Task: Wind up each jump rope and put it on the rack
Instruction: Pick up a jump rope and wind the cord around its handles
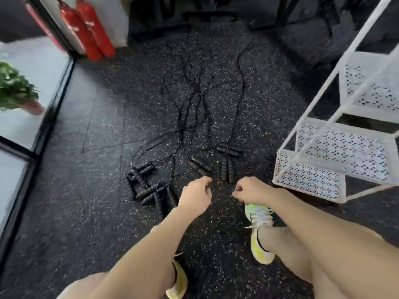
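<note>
While both hands hover, jump ropes (200,108) stretch lengthwise away.

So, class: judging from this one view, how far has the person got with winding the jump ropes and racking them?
Nothing looks done: the visible shelves of the white rack hold no rope. In hand: nothing yet; the left hand and right hand hover above the floor with loosely curled fingers. Left: every jump rope lies tangled and unwound, handles scattered.
</note>
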A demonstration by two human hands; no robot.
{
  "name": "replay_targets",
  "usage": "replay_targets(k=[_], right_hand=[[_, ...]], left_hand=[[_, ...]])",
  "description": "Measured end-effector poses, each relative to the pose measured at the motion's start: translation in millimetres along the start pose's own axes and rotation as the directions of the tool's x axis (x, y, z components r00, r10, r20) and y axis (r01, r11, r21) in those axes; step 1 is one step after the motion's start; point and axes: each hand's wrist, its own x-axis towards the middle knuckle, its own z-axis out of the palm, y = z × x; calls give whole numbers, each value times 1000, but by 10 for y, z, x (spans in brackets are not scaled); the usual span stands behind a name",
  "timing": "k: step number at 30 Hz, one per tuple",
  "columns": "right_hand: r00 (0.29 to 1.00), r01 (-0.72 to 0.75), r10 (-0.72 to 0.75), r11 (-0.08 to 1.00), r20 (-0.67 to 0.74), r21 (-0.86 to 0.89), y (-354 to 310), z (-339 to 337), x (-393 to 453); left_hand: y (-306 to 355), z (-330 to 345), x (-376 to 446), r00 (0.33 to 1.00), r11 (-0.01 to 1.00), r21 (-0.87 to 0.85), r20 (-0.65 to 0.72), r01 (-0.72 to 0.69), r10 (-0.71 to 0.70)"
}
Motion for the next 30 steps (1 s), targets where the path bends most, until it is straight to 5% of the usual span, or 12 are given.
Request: replay_targets(k=[15, 22, 30], right_hand=[[983, -182, 183, 983, 27, -36, 425, 734, 2052], [996, -85, 81, 993, -45, -87, 436, 896, 2939], [998, 29, -30, 1000, -57, -7, 256, 1083, 3835]], left_hand=[[-697, 922, 1570, 976, 988, -12, 157, 156, -152], [-1079, 1360, 2170, 940, 929, -160, 133, 332, -313], [-1501, 1714, 2605, 843, 734, -441, 111, 516, -525]])
